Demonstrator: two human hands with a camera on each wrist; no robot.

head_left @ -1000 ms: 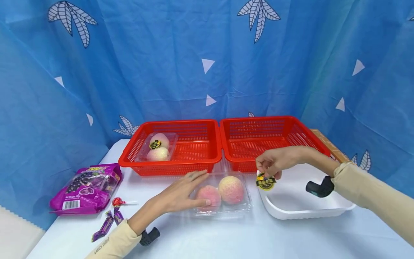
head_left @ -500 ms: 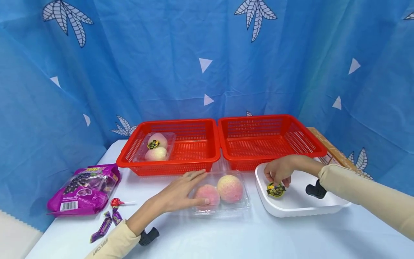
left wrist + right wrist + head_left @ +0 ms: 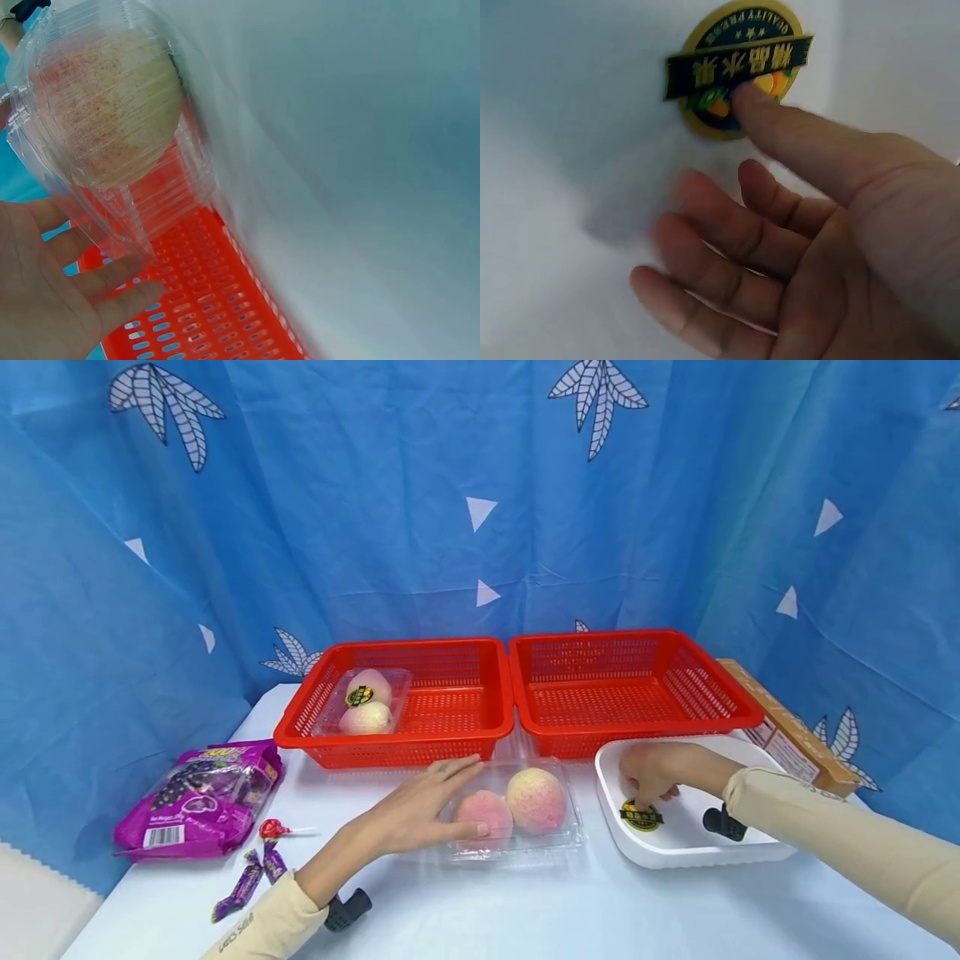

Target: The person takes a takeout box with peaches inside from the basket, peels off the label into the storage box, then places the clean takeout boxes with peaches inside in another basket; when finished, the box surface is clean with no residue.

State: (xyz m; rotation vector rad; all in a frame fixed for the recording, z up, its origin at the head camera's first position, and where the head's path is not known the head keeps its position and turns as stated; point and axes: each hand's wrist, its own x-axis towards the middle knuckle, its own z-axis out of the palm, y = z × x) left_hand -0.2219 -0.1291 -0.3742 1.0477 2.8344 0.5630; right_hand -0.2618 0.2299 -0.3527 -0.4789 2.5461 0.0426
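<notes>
A clear plastic box [image 3: 562, 843] with two pink-and-yellow peaches [image 3: 536, 802] stands in front of the red baskets. My left hand [image 3: 416, 808] rests along its left side, fingers stretched out, thumb over the left peach. The left wrist view has the fingers loosely spread against the clear plastic. Inside the white tray [image 3: 697, 856], my right hand [image 3: 651, 768] is over a round black-and-gold sticker [image 3: 642, 816]. In the right wrist view the thumb touches the sticker [image 3: 739, 67], while the other fingers [image 3: 727, 232] are loosely bent and apart from it.
Two red baskets [image 3: 420, 750] stand side by side at the back; the left one holds another stickered box of peaches [image 3: 367, 703]. At left lie a purple candy bag [image 3: 198, 797], a lollipop [image 3: 273, 828] and wrapped candies [image 3: 243, 887]. A cardboard box [image 3: 802, 735] is behind the tray.
My right hand has carried the sticker from above the tray's left rim down into the tray, and its fingers have come away from the thumb. My left hand stays on the box.
</notes>
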